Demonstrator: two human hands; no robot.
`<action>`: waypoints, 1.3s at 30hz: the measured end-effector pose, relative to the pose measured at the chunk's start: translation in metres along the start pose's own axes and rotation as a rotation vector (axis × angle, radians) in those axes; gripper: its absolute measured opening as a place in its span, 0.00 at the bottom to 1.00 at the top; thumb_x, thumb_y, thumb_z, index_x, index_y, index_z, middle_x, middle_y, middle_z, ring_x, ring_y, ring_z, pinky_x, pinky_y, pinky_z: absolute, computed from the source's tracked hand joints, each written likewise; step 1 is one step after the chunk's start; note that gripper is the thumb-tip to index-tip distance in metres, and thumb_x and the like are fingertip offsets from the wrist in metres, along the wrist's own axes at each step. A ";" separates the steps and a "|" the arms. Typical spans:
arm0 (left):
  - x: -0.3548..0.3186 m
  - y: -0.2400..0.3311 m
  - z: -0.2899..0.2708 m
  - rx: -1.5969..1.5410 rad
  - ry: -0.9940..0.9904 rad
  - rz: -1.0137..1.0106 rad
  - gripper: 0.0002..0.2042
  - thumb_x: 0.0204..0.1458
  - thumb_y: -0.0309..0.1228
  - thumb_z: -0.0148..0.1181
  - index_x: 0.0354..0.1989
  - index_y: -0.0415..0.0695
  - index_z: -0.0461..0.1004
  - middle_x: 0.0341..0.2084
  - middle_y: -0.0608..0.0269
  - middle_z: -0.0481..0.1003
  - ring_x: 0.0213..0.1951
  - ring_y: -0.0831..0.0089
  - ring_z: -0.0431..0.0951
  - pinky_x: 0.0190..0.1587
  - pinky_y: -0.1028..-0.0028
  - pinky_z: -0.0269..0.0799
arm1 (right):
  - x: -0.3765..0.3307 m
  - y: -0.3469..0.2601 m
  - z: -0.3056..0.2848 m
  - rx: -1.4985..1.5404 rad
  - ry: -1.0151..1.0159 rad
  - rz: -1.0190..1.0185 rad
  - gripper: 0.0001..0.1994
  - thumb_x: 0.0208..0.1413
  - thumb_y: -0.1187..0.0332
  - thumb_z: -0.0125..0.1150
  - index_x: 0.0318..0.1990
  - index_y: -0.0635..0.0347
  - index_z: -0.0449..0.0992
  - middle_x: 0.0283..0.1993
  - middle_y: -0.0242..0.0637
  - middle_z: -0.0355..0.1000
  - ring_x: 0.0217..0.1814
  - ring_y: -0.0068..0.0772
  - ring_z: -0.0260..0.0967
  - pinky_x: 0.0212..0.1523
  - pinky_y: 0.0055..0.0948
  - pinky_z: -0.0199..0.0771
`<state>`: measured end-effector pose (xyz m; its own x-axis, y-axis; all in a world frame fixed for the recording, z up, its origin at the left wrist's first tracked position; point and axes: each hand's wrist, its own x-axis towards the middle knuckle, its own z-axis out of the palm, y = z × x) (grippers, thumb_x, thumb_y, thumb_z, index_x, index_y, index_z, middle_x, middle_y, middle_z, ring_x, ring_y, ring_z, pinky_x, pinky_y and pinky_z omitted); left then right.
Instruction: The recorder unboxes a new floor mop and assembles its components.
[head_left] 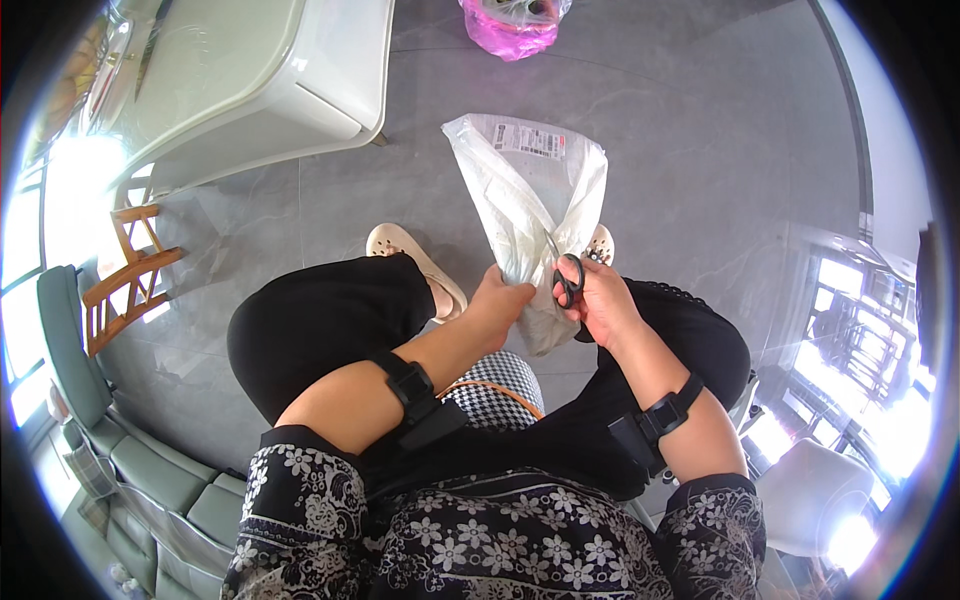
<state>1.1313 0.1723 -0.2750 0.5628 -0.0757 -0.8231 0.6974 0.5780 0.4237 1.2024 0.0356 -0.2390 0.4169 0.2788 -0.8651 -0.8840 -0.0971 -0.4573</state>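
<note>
A white translucent plastic mailing bag (490,185) with a printed label near its far end hangs between my knees. My left hand (500,303) is closed on its left side, the fingers partly hidden behind the plastic. In my right hand (608,303) is a pair of scissors (577,270) with black handles, fingers through and around the loops. Their blades point away from me and lie against the right part of the bag; whether they are parted I cannot tell. Below my hands the near end of the bag droops, crumpled.
A white table (330,70) with rounded corners stands at the far left. Ahead on the grey floor is a bin with a pink bag (510,40). A wooden chair (135,275) and a grey-green sofa (160,470) are at left. A checked stool (500,385) is between my legs.
</note>
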 end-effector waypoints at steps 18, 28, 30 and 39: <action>0.005 0.025 0.001 -0.165 0.060 -0.023 0.23 0.51 0.34 0.55 0.51 0.34 0.58 0.45 0.54 0.68 0.46 0.64 0.69 0.48 0.66 0.65 | -0.050 -0.035 0.014 -1.279 0.232 -0.470 0.25 0.34 0.56 0.66 0.42 0.58 0.72 0.30 0.38 0.71 0.35 0.38 0.70 0.35 0.33 0.69; 0.009 0.026 -0.002 -0.018 0.045 0.048 0.20 0.49 0.29 0.54 0.48 0.31 0.60 0.43 0.52 0.69 0.43 0.65 0.71 0.47 0.69 0.67 | -0.035 -0.032 0.003 -1.445 0.611 -0.905 0.19 0.35 0.64 0.64 0.38 0.54 0.70 0.32 0.37 0.71 0.38 0.40 0.68 0.36 0.37 0.69; 0.004 0.032 0.000 -0.042 0.023 0.050 0.20 0.49 0.29 0.54 0.48 0.31 0.61 0.42 0.52 0.69 0.43 0.64 0.71 0.47 0.68 0.67 | -0.041 -0.043 -0.007 -1.371 0.743 -0.746 0.17 0.36 0.64 0.64 0.38 0.54 0.70 0.32 0.38 0.71 0.36 0.42 0.69 0.36 0.37 0.70; 0.002 0.044 -0.003 -0.185 0.005 0.092 0.17 0.46 0.24 0.51 0.44 0.26 0.62 0.41 0.48 0.69 0.43 0.61 0.71 0.46 0.66 0.67 | -0.042 -0.045 -0.053 -0.879 0.510 -0.280 0.15 0.39 0.62 0.60 0.33 0.64 0.74 0.25 0.42 0.72 0.25 0.34 0.70 0.28 0.29 0.67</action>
<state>1.1610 0.2001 -0.2591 0.6178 -0.0115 -0.7862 0.5493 0.7218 0.4210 1.2363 -0.0226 -0.1928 0.8023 -0.0168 -0.5967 -0.3635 -0.8066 -0.4661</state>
